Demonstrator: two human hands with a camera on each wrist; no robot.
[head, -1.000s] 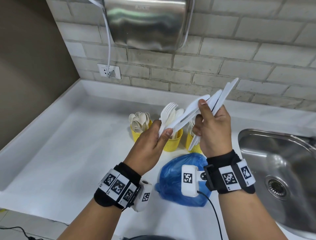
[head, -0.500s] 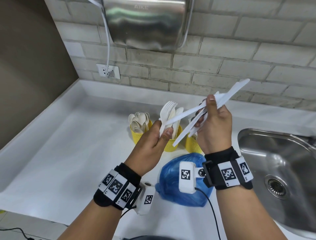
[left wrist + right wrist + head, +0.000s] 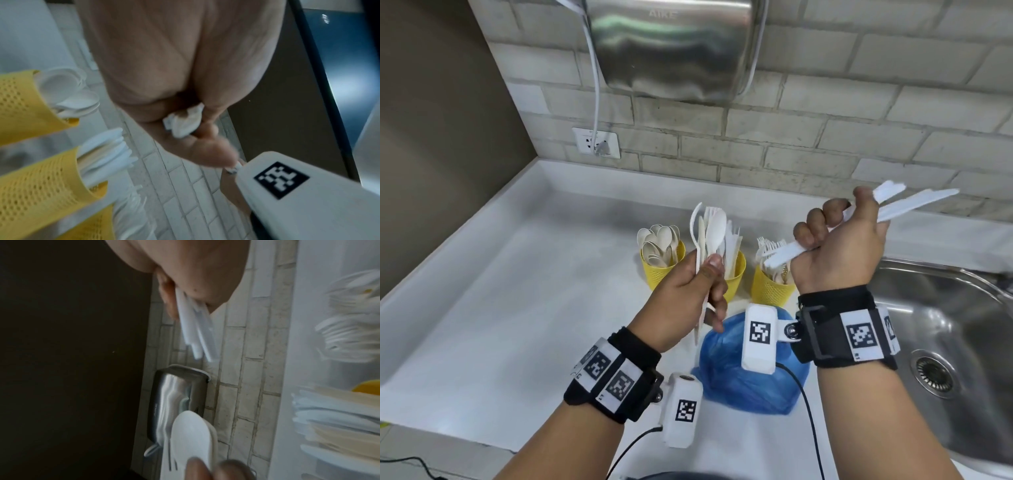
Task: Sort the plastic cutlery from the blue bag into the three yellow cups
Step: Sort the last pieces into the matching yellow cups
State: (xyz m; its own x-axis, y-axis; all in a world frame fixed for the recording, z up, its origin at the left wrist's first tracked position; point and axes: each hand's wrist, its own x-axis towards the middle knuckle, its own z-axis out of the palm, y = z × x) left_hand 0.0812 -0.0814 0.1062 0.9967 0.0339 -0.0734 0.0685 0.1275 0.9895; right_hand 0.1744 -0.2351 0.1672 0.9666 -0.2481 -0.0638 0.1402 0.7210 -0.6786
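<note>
Three yellow cups stand in a row on the counter: the left cup (image 3: 662,270) holds spoons, the middle cup (image 3: 736,274) knives, the right cup (image 3: 768,289) forks. My left hand (image 3: 688,294) grips an upright bunch of mixed white cutlery (image 3: 710,233) in front of the middle cup. My right hand (image 3: 835,246) holds a bundle of white knives (image 3: 900,205) slanting up to the right, above the right cup. The blue bag (image 3: 750,373) lies crumpled on the counter below both hands. The knives' handle ends (image 3: 195,331) show in the right wrist view.
A steel sink (image 3: 962,342) sits at the right. A steel hand dryer (image 3: 671,48) hangs on the brick wall, its cord plugged into a socket (image 3: 595,142). The white counter (image 3: 517,291) stretches left to a raised edge by a brown wall.
My hands have drawn apart. The right hand pulled the knives out of the shared bunch and swung right; the left hand keeps the remaining cutlery upright.
</note>
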